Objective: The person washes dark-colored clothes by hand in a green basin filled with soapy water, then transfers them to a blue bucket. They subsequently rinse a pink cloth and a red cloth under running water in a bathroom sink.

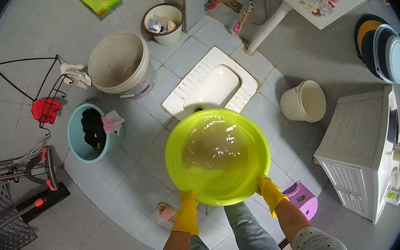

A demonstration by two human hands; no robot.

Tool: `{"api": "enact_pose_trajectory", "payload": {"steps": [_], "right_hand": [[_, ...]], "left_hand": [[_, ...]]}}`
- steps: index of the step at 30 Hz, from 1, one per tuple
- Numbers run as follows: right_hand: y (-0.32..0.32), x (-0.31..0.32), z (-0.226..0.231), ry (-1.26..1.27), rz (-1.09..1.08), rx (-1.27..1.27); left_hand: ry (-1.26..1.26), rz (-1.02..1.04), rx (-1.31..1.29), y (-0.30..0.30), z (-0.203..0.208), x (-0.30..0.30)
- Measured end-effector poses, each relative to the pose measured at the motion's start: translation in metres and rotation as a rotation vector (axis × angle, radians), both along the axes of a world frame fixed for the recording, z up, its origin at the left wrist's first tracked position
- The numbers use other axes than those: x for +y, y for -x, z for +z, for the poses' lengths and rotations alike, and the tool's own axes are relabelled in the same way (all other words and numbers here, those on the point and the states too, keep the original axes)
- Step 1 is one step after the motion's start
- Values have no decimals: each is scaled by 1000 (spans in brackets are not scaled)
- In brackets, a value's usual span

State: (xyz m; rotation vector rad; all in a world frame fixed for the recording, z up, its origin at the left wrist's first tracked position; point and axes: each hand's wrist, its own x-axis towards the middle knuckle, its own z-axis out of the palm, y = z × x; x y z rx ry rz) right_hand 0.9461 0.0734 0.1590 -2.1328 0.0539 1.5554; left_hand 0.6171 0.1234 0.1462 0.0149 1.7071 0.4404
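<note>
Two-handed is how we hold this yellow-green basin (223,202), our left hand (185,213) at the near-left of its rim and our right hand (272,195) at the near-right, both in yellow gloves (188,223); the fingers (189,196) of each look clamped on the rim, though we cannot see how far they curl beneath. It sits in front of our legs, its far edge overlapping in view the near end of the white squat toilet (176,101), and it seems held up off the floor tiles (139,179), though its underside is hidden. With rippling water (220,147) inside and both grips on the near side, we judge that the far edge will want to dip, so we should brace our wrists, tuck our elbows in and lift evenly with both hands. Any tilt ought to be slow, since water gathers speed once it runs to one side. Wet gloves could slip, so a full wrap beats a pinch. Our feet need care too, with the purple stool (308,204) just beside our right hand and a pink slipper (164,209) near our left
</note>
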Motion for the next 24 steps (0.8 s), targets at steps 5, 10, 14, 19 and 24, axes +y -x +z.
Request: {"api": "enact_pose_trajectory", "payload": {"steps": [5, 10, 14, 19, 24], "right_hand": [[-3, 9, 12, -33, 163, -71], [5, 53, 54, 38, 394, -206], [-14, 36, 19, -99, 360, -224], [-6, 44, 14, -116, 93, -137], [-8, 67, 57, -138, 622, -288]], "left_hand": [[2, 6, -10, -3, 6, 18], [-66, 90, -59, 0, -1, 18], [-50, 38, -117, -2, 7, 41], [-196, -113, -53, 2, 6, 45], [-123, 44, -128, -12, 39, 75]]}}
